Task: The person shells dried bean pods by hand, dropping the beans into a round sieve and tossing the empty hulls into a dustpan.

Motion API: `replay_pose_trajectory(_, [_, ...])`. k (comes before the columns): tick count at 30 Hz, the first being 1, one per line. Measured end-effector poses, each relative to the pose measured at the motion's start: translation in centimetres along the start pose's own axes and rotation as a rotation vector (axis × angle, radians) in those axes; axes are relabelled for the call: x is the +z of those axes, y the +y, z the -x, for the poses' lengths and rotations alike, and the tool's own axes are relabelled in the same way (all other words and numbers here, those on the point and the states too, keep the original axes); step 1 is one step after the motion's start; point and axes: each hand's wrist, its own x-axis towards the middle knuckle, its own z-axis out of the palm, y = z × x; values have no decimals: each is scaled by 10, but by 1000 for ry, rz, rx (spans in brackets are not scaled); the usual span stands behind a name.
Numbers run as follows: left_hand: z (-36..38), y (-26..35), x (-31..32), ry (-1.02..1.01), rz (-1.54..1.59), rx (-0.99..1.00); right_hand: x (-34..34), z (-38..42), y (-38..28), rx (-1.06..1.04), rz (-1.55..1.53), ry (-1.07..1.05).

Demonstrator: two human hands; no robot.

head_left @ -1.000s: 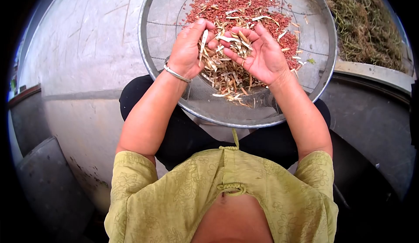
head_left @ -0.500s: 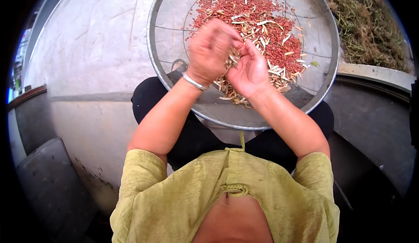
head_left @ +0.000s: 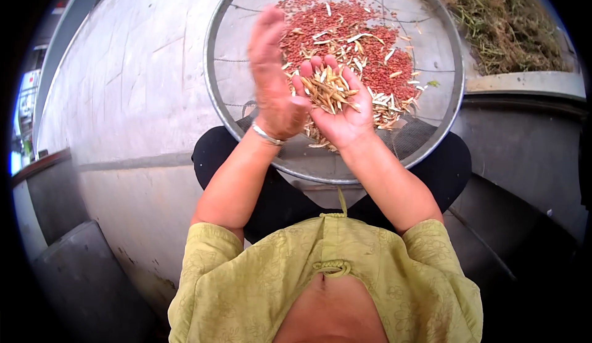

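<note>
My right hand is cupped palm up, with a heap of dry, straw-coloured pods resting in it. Beside it, my left hand is raised with its fingers stretched out, somewhat smeared by motion; I see nothing in it. A silvery bangle circles the left wrist. Both hands are over a large round metal sieve that lies across my lap. Small red beans are spread over its mesh, mixed with pale split pods nearer to me.
Grey concrete floor stretches out to the left of the sieve. A heap of dried plant stalks lies at the upper right, behind a low pale ledge. A dark grey slab stands at the lower left.
My left hand has lifted off the right and opened, and the pods in the right palm now show. The sieve appears slightly further left in view.
</note>
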Motion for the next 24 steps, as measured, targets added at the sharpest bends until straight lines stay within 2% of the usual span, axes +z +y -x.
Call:
replay_pose_trajectory(2, [-6, -1, -7, 85, -39, -57, 10, 12, -12, -37, -19, 22])
replay_pose_trajectory(4, [-2, -6, -10, 118, 4, -176, 22, 30, -31, -57, -67, -76])
replay_pose_trajectory(6, [6, -12, -14, 35, -18, -251, 33, 55, -60, -131, -70, -205])
replay_pose_trajectory(8, [12, -14, -15, -3, 54, -304, 42, 87, -93, -250, -34, -312])
replay_pose_trajectory(9, [14, -14, -14, -40, 50, -315, 48, 111, -109, -390, 103, -293])
replay_pose_trajectory(10, [13, -9, -14, -65, 28, -318, 57, 138, -120, -483, 45, -296])
replay_pose_trajectory(12, [16, -14, -15, -105, 63, -381, 42, 178, -162, -672, 70, -354])
replay_pose_trajectory(14, [19, -19, -13, -122, 79, -471, 13, 220, -200, -828, 95, -284])
replay_pose_trajectory(16, [25, -27, -13, -172, 68, -476, -32, 260, -238, -1000, 41, -76])
replay_pose_trajectory(18, [28, -28, -10, -169, 48, -596, -78, 288, -268, -1202, 20, 182])
replay_pose_trajectory(20, [32, -35, -11, -209, 14, -596, -131, 315, -305, -1243, 69, 407])
replay_pose_trajectory(21, [34, -37, -12, -213, 14, -631, -160, 331, -322, -1198, 286, 611])
replay_pose_trajectory(24, [34, -36, -11, -218, 4, -693, -175, 350, -341, -971, 421, 1380])
